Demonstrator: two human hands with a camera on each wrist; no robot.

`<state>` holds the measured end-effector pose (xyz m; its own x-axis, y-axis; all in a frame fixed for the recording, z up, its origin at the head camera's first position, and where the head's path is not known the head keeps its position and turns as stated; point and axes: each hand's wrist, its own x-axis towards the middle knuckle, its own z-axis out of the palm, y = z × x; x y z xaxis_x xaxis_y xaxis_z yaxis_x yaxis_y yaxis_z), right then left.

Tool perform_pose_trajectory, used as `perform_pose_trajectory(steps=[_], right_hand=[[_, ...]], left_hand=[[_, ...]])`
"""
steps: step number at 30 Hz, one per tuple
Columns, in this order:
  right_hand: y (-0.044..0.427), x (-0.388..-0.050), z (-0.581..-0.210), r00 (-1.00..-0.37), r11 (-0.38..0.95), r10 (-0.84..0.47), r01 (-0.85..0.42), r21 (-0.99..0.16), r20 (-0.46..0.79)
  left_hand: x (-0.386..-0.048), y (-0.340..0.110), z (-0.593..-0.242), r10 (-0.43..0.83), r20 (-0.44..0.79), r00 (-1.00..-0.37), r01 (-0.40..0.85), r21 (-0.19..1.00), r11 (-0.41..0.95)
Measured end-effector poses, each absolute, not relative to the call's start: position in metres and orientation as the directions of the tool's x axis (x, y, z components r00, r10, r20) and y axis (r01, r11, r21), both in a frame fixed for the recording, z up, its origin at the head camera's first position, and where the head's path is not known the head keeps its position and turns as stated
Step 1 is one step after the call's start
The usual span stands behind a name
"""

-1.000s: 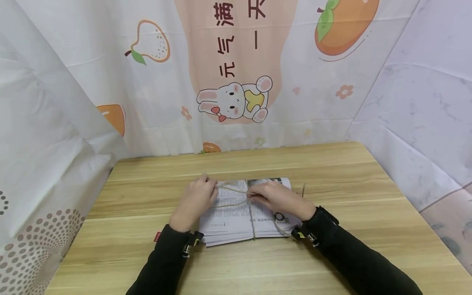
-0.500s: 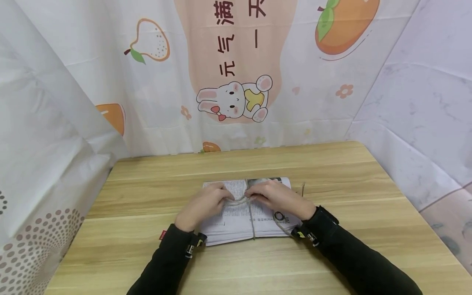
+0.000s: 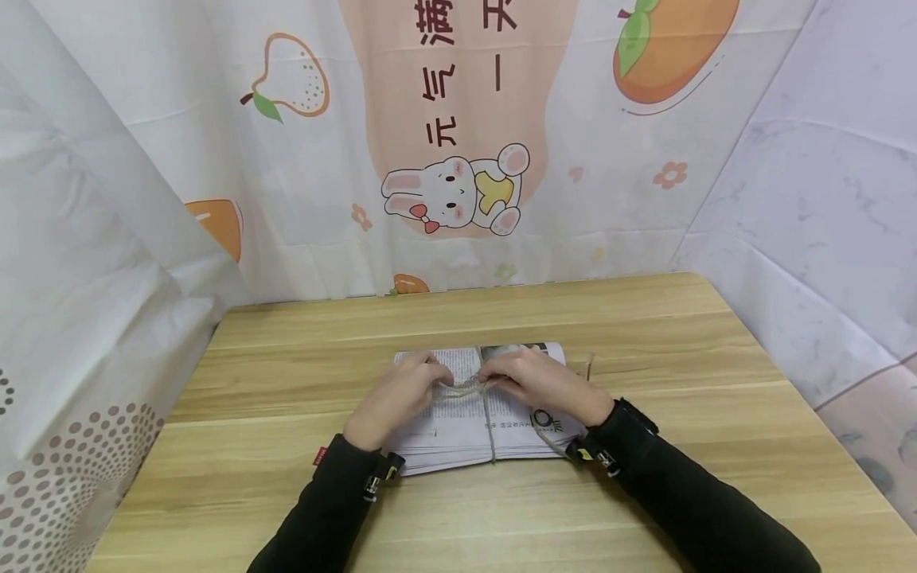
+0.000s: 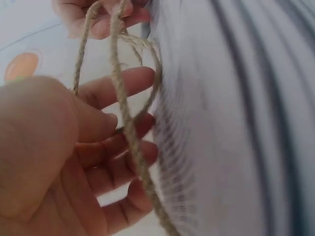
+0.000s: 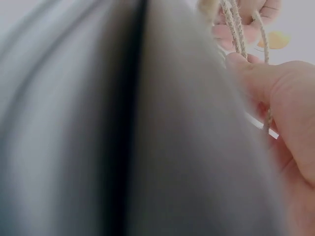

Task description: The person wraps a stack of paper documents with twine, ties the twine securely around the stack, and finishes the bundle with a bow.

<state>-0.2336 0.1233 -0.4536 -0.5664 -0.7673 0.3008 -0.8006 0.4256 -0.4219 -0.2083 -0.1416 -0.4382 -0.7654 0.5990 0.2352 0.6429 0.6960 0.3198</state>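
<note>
Rough, tan twine crosses the flat newspaper stack (white, dense with dark print) on the wooden table. The left hand and right hand each pinch the twine.

One left hand, one right hand, one paper stack.
On my feed I count two dark sleeves, one behind each hand, and one wooden table beneath. Twine shows in several strands at the hands; how many pieces, I can't tell. Nor can I count the stack's sheets. Beyond the hands: one rabbit print, three solid orange fruit prints.
</note>
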Motion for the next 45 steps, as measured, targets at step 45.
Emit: perform_pose_trajectory(steps=[45], right_hand=[[0.124, -0.229, -0.45, -0.561, 0.457, -0.82, -0.758, -0.466, 0.109]], left_hand=[[-0.209, -0.119, -0.444, 0.597, -0.017, -0.802, 0.461, 0.619, 0.636]])
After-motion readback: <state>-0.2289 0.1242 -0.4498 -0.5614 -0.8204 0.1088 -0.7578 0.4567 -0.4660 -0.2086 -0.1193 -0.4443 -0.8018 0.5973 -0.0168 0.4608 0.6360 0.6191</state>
